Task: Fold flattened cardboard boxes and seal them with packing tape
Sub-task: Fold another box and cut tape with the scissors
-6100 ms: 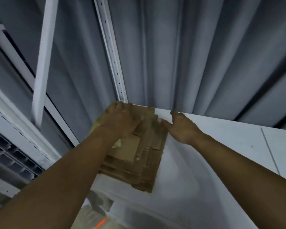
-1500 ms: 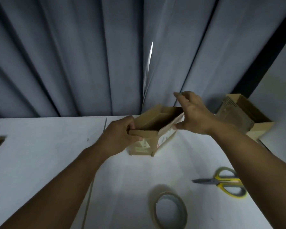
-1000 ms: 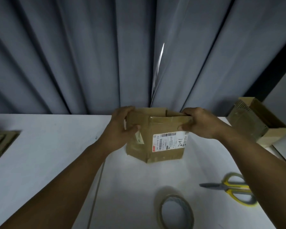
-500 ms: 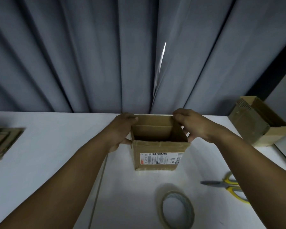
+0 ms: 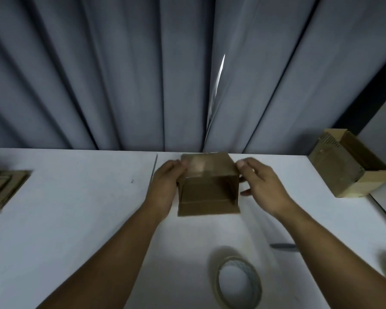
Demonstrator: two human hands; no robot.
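A small brown cardboard box [image 5: 207, 192] stands on the white table [image 5: 76, 208], tipped so that its open side faces me and a plain panel lies on top. My left hand [image 5: 166, 186] grips its left side with the thumb on the top panel. My right hand [image 5: 260, 186] holds the right side, thumb at the top corner, fingers partly spread. A roll of packing tape [image 5: 237, 283] lies flat on the table in front of the box.
A stack of flattened cardboard boxes [image 5: 2, 188] lies at the left edge. A taped-up cardboard box [image 5: 343, 167] sits at the far right by the wall. Scissors [image 5: 283, 246] with yellow handles lie right of the tape, partly under my right forearm. Grey curtains hang behind the table.
The box has been tipped over: its opening, which faced up, now faces me, and the labelled side is out of sight. Both hands stayed on its sides.
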